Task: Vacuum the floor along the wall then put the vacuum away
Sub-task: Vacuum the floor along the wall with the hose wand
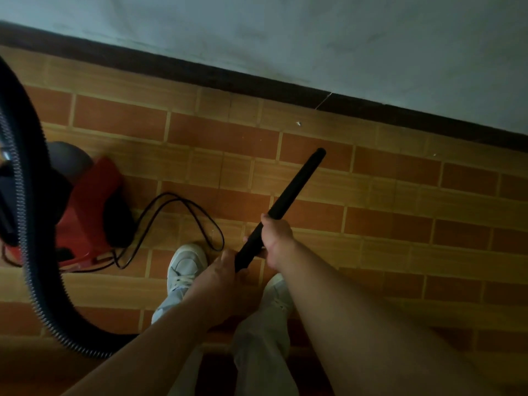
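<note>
A black vacuum tube (297,182) slants from my hands up and right, its open tip above the tiled floor (400,201) short of the dark skirting board (228,78). My right hand (278,238) grips the tube at its middle. My left hand (225,270) grips its lower end. The red canister vacuum (91,207) stands on the floor at the left. Its ribbed black hose (27,224) arcs down the left edge and under my left forearm.
A black power cord (183,221) loops on the tiles between the vacuum and my white shoe (185,267). The pale wall (314,32) runs across the top. Small white specks (298,123) lie on the tiles near the skirting.
</note>
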### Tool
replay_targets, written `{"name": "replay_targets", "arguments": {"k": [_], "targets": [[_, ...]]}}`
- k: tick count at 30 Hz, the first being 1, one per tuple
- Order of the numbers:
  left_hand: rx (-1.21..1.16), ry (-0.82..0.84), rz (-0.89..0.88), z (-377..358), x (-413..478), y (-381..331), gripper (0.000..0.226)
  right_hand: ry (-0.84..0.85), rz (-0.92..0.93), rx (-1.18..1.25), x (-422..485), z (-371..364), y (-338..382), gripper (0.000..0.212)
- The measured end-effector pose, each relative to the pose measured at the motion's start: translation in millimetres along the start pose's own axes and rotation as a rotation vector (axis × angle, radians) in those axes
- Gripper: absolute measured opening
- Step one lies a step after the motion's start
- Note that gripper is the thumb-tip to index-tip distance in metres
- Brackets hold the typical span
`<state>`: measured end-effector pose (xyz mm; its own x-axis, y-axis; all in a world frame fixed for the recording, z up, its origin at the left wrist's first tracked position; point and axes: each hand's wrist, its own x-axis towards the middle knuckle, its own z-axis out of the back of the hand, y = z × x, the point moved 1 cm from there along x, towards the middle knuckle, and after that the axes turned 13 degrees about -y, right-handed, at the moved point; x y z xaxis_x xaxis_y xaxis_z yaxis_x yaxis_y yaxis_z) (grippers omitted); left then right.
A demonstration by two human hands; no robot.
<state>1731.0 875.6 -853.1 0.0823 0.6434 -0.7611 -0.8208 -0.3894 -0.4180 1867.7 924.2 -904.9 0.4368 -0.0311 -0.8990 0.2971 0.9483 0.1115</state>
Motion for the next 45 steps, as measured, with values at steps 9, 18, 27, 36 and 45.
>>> {"name": "replay_targets", "arguments": {"k": [9, 18, 27, 36, 45], "targets": [[-0.050, -0.038, 0.067, 12, 17, 24, 0.018, 0.081, 0.015, -0.101, 0, -43, 8, 0.035], [-0.058, 0.015, -0.070, 15, 51, 4, 0.064, -0.008, 0.153, -0.216, 16, -52, 36, 0.046], [0.022, -0.013, -0.149, 15, 70, -15, 0.073, -0.010, 0.168, -0.220, 26, -48, 53, 0.065], [0.047, 0.035, -0.220, 13, 74, -36, 0.075, -0.121, 0.296, -0.342, 33, -32, 76, 0.063], [0.036, 0.020, -0.171, 21, 73, -24, 0.080, -0.085, 0.365, -0.450, 9, -47, 85, 0.072]]}}
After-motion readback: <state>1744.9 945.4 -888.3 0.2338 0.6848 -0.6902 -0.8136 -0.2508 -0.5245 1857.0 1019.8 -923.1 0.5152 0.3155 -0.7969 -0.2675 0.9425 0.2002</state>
